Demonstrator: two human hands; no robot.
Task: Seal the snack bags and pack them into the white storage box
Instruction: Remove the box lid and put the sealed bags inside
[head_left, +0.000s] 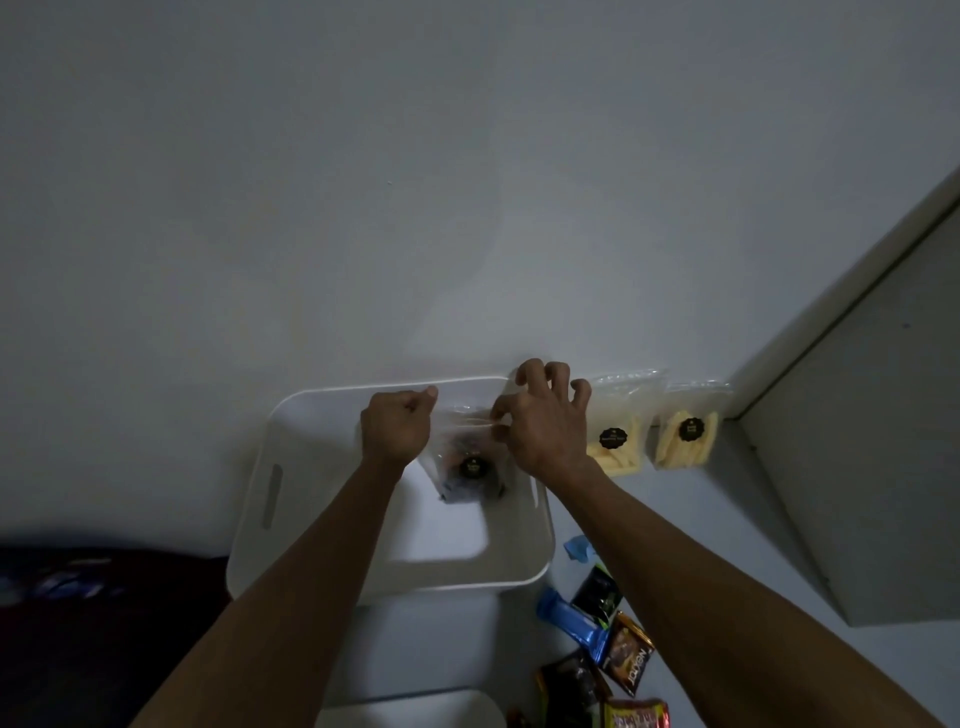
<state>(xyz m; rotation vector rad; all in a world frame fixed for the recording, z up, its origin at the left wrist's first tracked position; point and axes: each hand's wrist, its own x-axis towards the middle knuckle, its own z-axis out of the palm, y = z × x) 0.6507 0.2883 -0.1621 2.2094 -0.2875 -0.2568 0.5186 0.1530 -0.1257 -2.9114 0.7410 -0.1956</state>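
A white storage box (291, 415) of smooth, matt plastic holds a clear, glossy plastic snack bag (470, 462) with a black label. At the far edge of the matt pale surface (727, 519), 2 more clear plastic bags (621, 415) (691, 431) catch the light. Near its front edge lie shiny foil sachets (626, 657) and a glossy blue wrapper (569, 618).

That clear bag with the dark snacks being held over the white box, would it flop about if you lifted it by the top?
Probably floppy: the clear bag is thin film, wrinkled where the left hand and right hand pinch its top. Likely light, since it hangs from fingertips. Its glossy plastic may be somewhat slippery.
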